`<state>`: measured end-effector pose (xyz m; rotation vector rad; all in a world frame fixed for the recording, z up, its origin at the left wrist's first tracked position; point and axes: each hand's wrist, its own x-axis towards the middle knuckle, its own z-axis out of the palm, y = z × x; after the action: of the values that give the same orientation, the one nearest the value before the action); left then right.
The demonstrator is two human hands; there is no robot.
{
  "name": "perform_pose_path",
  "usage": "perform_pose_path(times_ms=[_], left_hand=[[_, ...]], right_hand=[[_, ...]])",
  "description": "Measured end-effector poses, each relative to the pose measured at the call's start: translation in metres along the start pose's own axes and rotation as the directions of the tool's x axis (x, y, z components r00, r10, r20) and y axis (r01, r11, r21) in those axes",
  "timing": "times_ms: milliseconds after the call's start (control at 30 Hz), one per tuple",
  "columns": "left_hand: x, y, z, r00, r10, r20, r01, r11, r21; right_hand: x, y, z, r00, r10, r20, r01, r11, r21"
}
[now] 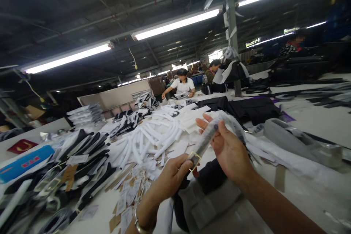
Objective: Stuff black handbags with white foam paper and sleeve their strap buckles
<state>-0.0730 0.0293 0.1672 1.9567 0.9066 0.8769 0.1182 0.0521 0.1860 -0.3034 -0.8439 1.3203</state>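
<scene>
A grey strap (206, 137), apparently wrapped in clear film, slants up between my two hands, with a gold-coloured rectangular buckle (192, 168) at its lower end. My left hand (170, 175) pinches the strap at the buckle. Higher up, my right hand (230, 150) is closed around it, thumb on the near side and fingers behind. Past my right fingers the strap curves away to the right and is partly hidden. Beneath both hands lies a grey and black bag-like piece (211, 201), blurred at its lower edge.
White curved tubes (148, 135) are heaped ahead. Paper tags (127, 193) lie left of my left hand, beside stacked black and grey pieces (93, 164). A blue packet (27, 162) sits far left, black fabric (246, 111) at right. A co-worker (183, 86) works across the table.
</scene>
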Motion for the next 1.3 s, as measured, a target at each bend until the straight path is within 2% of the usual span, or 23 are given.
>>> perform_pose_path(times_ms=[67, 200, 267, 367, 433, 533, 600, 700, 800, 867, 933, 1000, 1067, 1133, 1200, 1300], left_hand=[[-0.003, -0.009, -0.003, 0.998, -0.049, 0.039, 0.054, 0.992, -0.116], [-0.007, -0.024, 0.003, 0.989, -0.145, -0.020, 0.134, 0.951, -0.277], [-0.007, -0.023, 0.007, 0.980, -0.188, -0.070, 0.148, 0.913, -0.381], [-0.004, -0.016, 0.010, 0.972, -0.194, -0.136, 0.094, 0.844, -0.528], [-0.003, -0.012, 0.013, 0.967, -0.202, -0.154, 0.080, 0.817, -0.571], [-0.004, -0.012, 0.018, 0.955, -0.255, -0.150, 0.118, 0.793, -0.597], [-0.006, -0.012, 0.022, 0.943, -0.288, -0.167, 0.138, 0.795, -0.590], [-0.009, -0.007, 0.026, 0.917, -0.301, -0.263, 0.156, 0.875, -0.459], [-0.014, -0.004, 0.030, 0.901, -0.182, -0.393, 0.120, 0.977, -0.177], [-0.019, -0.009, 0.032, 0.892, -0.107, -0.438, 0.099, 0.994, -0.042], [-0.024, -0.017, 0.032, 0.876, -0.109, -0.470, 0.113, 0.993, -0.018], [-0.026, -0.021, 0.027, 0.852, -0.162, -0.498, 0.122, 0.986, -0.113], [-0.023, -0.015, 0.020, 0.867, -0.213, -0.451, 0.091, 0.957, -0.276], [-0.016, 0.002, 0.013, 0.930, -0.196, -0.311, 0.058, 0.914, -0.401], [-0.010, 0.022, 0.008, 0.979, -0.115, -0.166, 0.043, 0.921, -0.388], [-0.009, 0.035, 0.011, 0.995, -0.041, -0.093, 0.009, 0.946, -0.324]], right_hand=[[0.004, -0.001, -0.002, 1.000, 0.016, 0.016, -0.016, 0.999, 0.033], [0.012, -0.002, -0.005, 0.999, 0.047, 0.026, -0.048, 0.998, 0.048], [0.016, -0.003, -0.006, 0.997, 0.069, 0.030, -0.070, 0.997, 0.036], [0.019, -0.006, -0.006, 0.992, 0.115, 0.052, -0.115, 0.993, 0.001], [0.019, -0.007, -0.006, 0.990, 0.135, 0.043, -0.133, 0.991, -0.027], [0.016, -0.006, -0.008, 0.991, 0.135, 0.018, -0.134, 0.989, -0.059], [0.011, -0.004, -0.009, 0.990, 0.140, 0.028, -0.138, 0.988, -0.074], [0.001, -0.001, -0.007, 0.985, 0.166, 0.034, -0.163, 0.984, -0.078], [-0.009, 0.000, -0.002, 0.988, 0.156, 0.009, -0.155, 0.985, -0.075], [-0.016, 0.002, 0.000, 0.990, 0.140, -0.005, -0.140, 0.986, -0.092], [-0.024, 0.005, 0.002, 0.985, 0.169, -0.016, -0.170, 0.978, -0.118], [-0.030, 0.011, 0.004, 0.977, 0.214, -0.024, -0.215, 0.964, -0.159], [-0.035, 0.017, 0.007, 0.979, 0.201, -0.027, -0.202, 0.952, -0.228], [-0.038, 0.021, 0.009, 0.989, 0.146, -0.028, -0.148, 0.939, -0.310], [-0.041, 0.023, 0.012, 0.992, 0.119, -0.035, -0.123, 0.925, -0.358], [-0.046, 0.022, 0.016, 0.988, 0.143, -0.057, -0.154, 0.926, -0.346]])
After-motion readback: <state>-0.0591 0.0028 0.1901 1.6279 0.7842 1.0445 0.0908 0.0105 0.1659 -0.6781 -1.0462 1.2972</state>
